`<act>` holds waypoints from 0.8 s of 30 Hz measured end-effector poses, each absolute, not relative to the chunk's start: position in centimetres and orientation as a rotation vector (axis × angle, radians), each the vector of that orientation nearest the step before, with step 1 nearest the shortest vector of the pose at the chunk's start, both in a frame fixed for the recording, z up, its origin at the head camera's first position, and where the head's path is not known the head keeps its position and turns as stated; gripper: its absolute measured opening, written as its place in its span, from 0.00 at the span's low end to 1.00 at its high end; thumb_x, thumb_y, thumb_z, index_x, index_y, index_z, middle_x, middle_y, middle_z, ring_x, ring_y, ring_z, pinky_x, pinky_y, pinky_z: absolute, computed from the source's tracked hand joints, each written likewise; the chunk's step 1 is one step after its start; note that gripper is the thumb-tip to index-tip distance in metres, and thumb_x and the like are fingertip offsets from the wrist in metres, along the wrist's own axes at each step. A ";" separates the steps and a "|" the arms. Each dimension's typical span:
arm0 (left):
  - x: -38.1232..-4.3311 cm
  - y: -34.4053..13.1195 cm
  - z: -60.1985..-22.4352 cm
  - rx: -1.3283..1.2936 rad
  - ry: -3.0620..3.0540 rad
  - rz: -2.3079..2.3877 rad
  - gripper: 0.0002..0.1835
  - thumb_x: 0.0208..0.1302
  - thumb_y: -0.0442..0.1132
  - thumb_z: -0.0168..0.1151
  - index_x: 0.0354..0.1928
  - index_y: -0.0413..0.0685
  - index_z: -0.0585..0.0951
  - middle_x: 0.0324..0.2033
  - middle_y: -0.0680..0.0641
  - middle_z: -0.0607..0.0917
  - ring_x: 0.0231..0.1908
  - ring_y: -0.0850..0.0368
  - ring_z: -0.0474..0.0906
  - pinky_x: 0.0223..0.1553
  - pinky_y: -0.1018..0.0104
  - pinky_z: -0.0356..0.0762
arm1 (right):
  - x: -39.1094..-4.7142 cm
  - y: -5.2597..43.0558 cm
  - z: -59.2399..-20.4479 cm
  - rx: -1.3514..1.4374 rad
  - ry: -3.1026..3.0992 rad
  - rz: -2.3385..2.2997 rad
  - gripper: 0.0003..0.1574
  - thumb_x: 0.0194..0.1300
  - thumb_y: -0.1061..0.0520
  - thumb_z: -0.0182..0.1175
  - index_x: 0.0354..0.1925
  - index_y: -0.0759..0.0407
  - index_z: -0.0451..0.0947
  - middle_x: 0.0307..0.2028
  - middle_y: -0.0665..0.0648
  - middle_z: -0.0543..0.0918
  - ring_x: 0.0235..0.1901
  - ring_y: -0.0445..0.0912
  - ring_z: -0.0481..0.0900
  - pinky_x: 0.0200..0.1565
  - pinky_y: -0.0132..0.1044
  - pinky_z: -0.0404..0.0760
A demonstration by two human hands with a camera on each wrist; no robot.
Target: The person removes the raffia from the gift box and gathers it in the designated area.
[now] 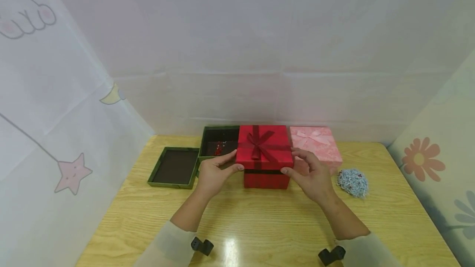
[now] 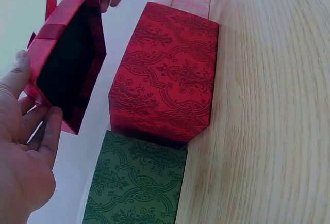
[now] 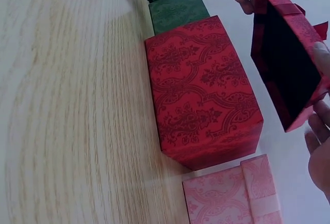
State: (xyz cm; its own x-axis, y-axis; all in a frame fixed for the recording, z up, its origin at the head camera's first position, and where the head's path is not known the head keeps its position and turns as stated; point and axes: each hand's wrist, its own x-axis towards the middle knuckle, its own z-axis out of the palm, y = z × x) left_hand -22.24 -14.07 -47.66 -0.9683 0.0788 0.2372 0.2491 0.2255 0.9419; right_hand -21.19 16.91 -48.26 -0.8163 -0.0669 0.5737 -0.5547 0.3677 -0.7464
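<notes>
My left hand (image 1: pixel 215 173) and right hand (image 1: pixel 313 176) hold a red lid (image 1: pixel 274 143) with a dark red ribbon bow by its two sides, thumbs at the front edge. The red patterned box base (image 1: pixel 266 179) stands on the table below it. Both wrist views show the lid raised apart from the base, its dark inside visible. In the left wrist view the left hand (image 2: pixel 28 146) grips one end of the lid (image 2: pixel 49 38). From the right wrist, the right hand (image 3: pixel 320 126) grips the other end, fingers under the rim.
Left of the red box stands an open green box (image 1: pixel 208 140) with small red bits inside; its green lid (image 1: pixel 174 167) lies upturned beside it. To the right are a pink box (image 1: pixel 326 143) with a bow and a pile of pale shredded paper (image 1: pixel 352 182). A draped wall rises behind the table.
</notes>
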 end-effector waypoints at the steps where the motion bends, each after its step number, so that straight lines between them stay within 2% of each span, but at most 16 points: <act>1: -22.3 -14.1 -47.7 -0.330 -2.323 -1.873 0.29 0.54 0.49 0.80 0.61 0.57 0.86 0.49 0.51 0.90 0.49 0.56 0.88 0.47 0.65 0.86 | -21.2 16.8 -48.2 0.556 -2.161 1.460 0.37 0.51 0.67 0.81 0.59 0.59 0.81 0.56 0.58 0.86 0.62 0.54 0.80 0.64 0.28 0.73; 5: -22.2 -14.2 -47.7 -0.349 -2.251 -1.989 0.28 0.56 0.42 0.80 0.61 0.54 0.86 0.51 0.47 0.90 0.47 0.54 0.89 0.47 0.64 0.86 | -21.0 16.2 -47.5 0.635 -2.037 1.575 0.37 0.48 0.77 0.78 0.57 0.68 0.81 0.53 0.66 0.86 0.62 0.60 0.78 0.64 0.32 0.75; 9: -22.0 -14.3 -47.5 -0.358 -2.198 -2.058 0.28 0.56 0.40 0.80 0.61 0.52 0.86 0.52 0.45 0.89 0.49 0.52 0.89 0.48 0.62 0.86 | -20.7 15.8 -46.8 0.706 -1.905 1.640 0.34 0.44 0.84 0.74 0.52 0.76 0.81 0.47 0.72 0.85 0.56 0.54 0.82 0.63 0.36 0.78; 12: -22.0 -14.5 -47.4 -0.377 -2.189 -2.052 0.28 0.55 0.41 0.80 0.61 0.53 0.86 0.54 0.47 0.88 0.51 0.53 0.88 0.48 0.63 0.85 | -20.9 15.8 -46.9 0.748 -1.806 1.694 0.34 0.41 0.86 0.73 0.51 0.78 0.80 0.45 0.72 0.86 0.55 0.48 0.84 0.64 0.37 0.77; 15: -22.0 -14.7 -47.5 -0.429 -2.179 -2.028 0.28 0.55 0.40 0.80 0.61 0.51 0.86 0.56 0.47 0.87 0.54 0.52 0.86 0.49 0.63 0.85 | -21.3 16.1 -47.5 0.779 -1.727 1.758 0.35 0.41 0.85 0.74 0.51 0.80 0.80 0.45 0.69 0.88 0.56 0.47 0.85 0.63 0.39 0.79; 20: -22.0 -14.9 -47.5 -0.532 -2.126 -2.029 0.29 0.55 0.36 0.79 0.61 0.43 0.84 0.59 0.47 0.85 0.61 0.51 0.81 0.54 0.58 0.82 | -21.5 16.5 -47.9 0.775 -1.708 1.791 0.33 0.46 0.77 0.78 0.53 0.77 0.81 0.48 0.59 0.89 0.57 0.47 0.85 0.59 0.38 0.81; 24: -22.0 -15.0 -47.4 -0.518 -2.130 -2.034 0.32 0.53 0.36 0.80 0.62 0.41 0.83 0.60 0.47 0.84 0.65 0.54 0.78 0.58 0.57 0.80 | -21.7 16.5 -47.8 0.832 -1.651 1.806 0.35 0.50 0.71 0.80 0.55 0.79 0.80 0.52 0.60 0.88 0.59 0.50 0.84 0.62 0.40 0.79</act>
State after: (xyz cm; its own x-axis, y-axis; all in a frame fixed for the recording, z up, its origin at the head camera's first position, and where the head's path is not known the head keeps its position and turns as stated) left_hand -21.97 -15.01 -47.41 -0.9290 0.1430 0.3413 0.3475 0.0202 0.9375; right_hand -21.66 16.46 -47.77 -0.6571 -0.0110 0.7537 -0.7497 -0.0941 -0.6550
